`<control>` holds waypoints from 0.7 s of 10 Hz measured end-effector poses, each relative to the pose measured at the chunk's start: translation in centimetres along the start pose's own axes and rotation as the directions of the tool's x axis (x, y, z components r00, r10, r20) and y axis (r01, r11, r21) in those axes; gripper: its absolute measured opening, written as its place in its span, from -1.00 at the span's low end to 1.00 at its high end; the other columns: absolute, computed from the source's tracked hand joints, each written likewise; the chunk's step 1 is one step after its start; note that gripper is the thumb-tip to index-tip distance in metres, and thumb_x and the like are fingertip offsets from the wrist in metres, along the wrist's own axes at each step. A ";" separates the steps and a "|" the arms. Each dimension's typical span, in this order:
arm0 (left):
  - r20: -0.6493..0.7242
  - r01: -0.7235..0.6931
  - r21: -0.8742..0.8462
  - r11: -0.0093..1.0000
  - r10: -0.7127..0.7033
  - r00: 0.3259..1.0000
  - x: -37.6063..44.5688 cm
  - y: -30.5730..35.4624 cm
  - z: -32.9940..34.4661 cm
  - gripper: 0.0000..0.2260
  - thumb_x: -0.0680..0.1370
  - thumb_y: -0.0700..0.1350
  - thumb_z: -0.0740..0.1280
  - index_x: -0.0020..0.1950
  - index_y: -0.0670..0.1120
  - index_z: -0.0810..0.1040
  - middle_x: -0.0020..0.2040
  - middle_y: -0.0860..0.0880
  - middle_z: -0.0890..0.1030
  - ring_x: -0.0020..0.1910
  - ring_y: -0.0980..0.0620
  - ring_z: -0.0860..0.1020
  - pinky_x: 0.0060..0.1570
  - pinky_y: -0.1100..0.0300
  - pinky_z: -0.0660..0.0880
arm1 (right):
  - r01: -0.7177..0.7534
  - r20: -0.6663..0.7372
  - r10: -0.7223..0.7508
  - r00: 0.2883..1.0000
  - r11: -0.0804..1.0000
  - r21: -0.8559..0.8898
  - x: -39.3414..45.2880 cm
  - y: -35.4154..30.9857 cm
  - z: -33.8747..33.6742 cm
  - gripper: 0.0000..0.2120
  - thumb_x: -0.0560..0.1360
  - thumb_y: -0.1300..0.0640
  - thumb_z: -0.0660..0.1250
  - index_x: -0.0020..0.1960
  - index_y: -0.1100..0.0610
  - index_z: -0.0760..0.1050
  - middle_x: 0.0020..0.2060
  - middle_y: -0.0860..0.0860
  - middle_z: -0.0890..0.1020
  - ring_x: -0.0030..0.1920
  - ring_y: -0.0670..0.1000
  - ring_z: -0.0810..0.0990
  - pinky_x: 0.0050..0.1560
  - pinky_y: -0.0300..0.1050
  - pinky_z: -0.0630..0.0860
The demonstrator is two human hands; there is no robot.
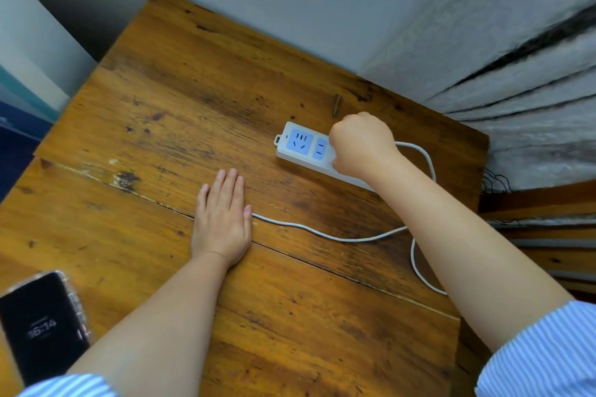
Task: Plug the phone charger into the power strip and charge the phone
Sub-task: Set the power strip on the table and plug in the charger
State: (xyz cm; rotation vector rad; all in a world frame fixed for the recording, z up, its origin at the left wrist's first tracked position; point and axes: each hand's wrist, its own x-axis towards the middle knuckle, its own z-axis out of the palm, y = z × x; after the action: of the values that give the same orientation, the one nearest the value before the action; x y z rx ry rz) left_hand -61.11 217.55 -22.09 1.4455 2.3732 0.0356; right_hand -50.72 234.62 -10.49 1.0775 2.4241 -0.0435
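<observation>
A white power strip (pixel 298 143) with blue socket faces lies at the table's far right. My right hand (pixel 361 145) is closed in a fist on top of the strip, covering its middle sockets; the phone charger inside the fist is hidden. A white cable (pixel 322 233) runs across the table from under my left hand to behind my right forearm, and another loop shows past my right wrist. My left hand (pixel 222 219) lies flat, palm down, on the cable's end. The phone (pixel 42 322), its screen lit with a clock, lies at the near left corner.
The wooden table (pixel 167 100) has a seam between two boards running across it. A grey wall stands behind, and stacked grey slabs (pixel 522 80) and wooden boards (pixel 548 235) border the table's right edge.
</observation>
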 end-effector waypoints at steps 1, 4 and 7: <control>0.004 -0.009 -0.007 1.000 0.009 1.000 -0.1 -0.1 0.0 -0.52 0.60 0.00 -0.05 0.49 -0.12 -0.04 0.55 -0.06 0.00 0.51 0.00 -0.08 0.48 0.05 -0.13 | 0.003 0.023 -0.003 1.000 1.000 0.016 0.4 -0.6 0.1 -0.67 0.44 0.25 0.29 -0.41 0.19 0.22 -0.49 0.04 0.24 -0.24 0.06 0.31 -0.47 -0.18 0.22; 0.012 -0.013 -0.021 1.000 0.013 1.000 0.0 0.0 -0.1 -0.52 0.60 0.00 -0.04 0.49 -0.12 -0.03 0.54 -0.07 0.01 0.51 0.00 -0.07 0.48 0.04 -0.11 | 0.047 0.057 -0.050 0.997 0.998 0.052 0.9 -0.4 -0.5 -0.57 0.42 0.26 0.29 -0.51 0.11 0.13 -0.52 0.02 0.27 -0.49 -0.04 0.20 -0.53 -0.26 0.16; 0.008 -0.011 -0.044 0.999 0.012 1.000 -0.2 -0.1 -0.3 -0.52 0.60 -0.01 -0.04 0.49 -0.12 -0.03 0.55 -0.06 0.00 0.51 0.01 -0.08 0.48 0.04 -0.12 | 0.068 0.055 -0.067 0.996 0.998 -0.017 0.9 -0.9 0.1 -0.71 0.43 0.24 0.29 -0.42 0.24 0.30 -0.51 0.02 0.25 -0.45 0.00 0.26 -0.51 -0.21 0.20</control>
State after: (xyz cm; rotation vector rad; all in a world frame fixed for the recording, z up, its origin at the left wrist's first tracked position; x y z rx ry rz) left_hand -61.22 217.38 -21.78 1.4363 2.3429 0.0840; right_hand -51.79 234.57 -11.12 0.9732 2.4067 -0.0711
